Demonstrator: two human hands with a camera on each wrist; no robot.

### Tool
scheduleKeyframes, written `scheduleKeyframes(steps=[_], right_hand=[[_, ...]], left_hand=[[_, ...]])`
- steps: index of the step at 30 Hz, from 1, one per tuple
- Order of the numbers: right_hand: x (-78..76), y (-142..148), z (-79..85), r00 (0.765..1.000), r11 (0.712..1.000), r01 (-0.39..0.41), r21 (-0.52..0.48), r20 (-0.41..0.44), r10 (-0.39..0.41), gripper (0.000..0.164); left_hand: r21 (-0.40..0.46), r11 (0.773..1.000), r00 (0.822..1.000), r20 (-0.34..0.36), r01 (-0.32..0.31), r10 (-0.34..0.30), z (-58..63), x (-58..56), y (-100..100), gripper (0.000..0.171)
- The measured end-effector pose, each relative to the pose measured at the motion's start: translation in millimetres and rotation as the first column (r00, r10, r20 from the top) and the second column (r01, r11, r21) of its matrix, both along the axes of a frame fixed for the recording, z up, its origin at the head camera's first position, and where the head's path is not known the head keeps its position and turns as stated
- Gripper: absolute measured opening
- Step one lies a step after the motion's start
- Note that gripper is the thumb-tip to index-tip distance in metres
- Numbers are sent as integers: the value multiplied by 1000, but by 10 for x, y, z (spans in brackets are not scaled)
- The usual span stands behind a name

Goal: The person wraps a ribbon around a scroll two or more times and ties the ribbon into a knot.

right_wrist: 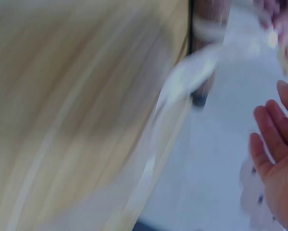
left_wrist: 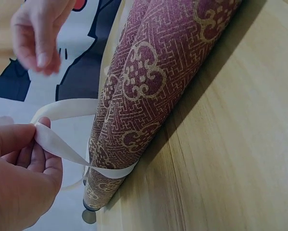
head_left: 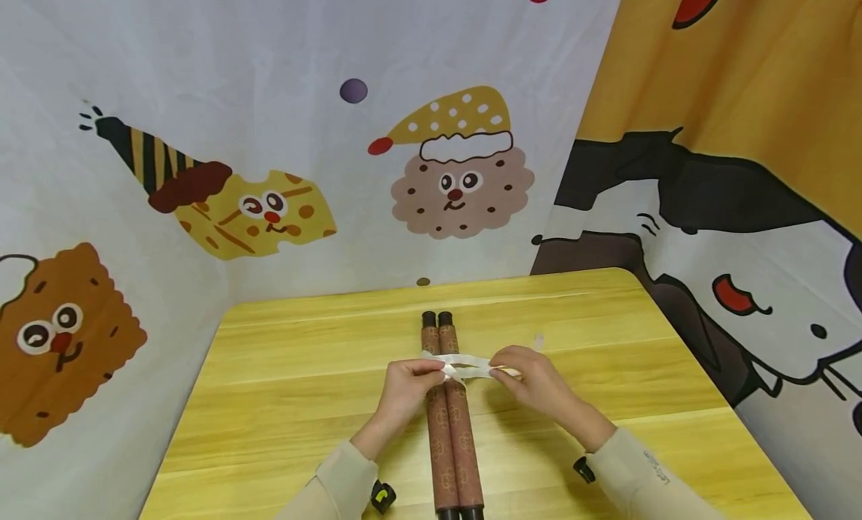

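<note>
Two patterned maroon-and-gold scroll rolls (head_left: 441,430) with black end knobs lie side by side, lengthwise on the table. A white ribbon (left_wrist: 112,172) wraps round them near the far end. My left hand (head_left: 402,389), just left of the rolls, pinches part of the ribbon between thumb and fingers, drawing up a strip in the left wrist view. To the right of the rolls is my right hand (head_left: 539,381), next to the ribbon's other stretch. Its fingers (right_wrist: 271,130) are spread loosely in the right wrist view, with the blurred ribbon (right_wrist: 187,77) apart from them.
The yellow wood-grain table (head_left: 269,400) has its back edge against a white cartoon-printed curtain (head_left: 303,131). A small pale scrap (head_left: 539,342) lies beyond my right hand. Black wrist straps hang under both cuffs (head_left: 346,475).
</note>
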State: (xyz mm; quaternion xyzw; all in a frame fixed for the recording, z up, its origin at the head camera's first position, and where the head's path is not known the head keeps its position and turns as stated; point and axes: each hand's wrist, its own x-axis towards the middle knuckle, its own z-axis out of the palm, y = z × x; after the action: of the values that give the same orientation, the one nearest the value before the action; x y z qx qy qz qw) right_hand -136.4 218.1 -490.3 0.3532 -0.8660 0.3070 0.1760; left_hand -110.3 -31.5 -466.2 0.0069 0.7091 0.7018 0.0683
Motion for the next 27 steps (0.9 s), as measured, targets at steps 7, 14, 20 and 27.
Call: scheduleKeyframes(steps=[7,14,20,27], right_hand=[[-12,-529,-127,979,992,-122,0,-163,121,30],[-80,-639,-301,979,989,-144,-22,-151,139,33],[-94,-667,-324,972,984,-174,-32,-168,167,32],[-98,-666,-305,973,989,-145,31,-179,148,26]], left_hand=[[36,999,1000,9,15,-15,-341,-135,-17,17],[66,998,1000,13,25,-26,-345,-144,-29,15],[58,996,998,2,61,-61,-196,-107,-74,20],[56,995,996,-1,88,-88,-62,-43,-105,25]])
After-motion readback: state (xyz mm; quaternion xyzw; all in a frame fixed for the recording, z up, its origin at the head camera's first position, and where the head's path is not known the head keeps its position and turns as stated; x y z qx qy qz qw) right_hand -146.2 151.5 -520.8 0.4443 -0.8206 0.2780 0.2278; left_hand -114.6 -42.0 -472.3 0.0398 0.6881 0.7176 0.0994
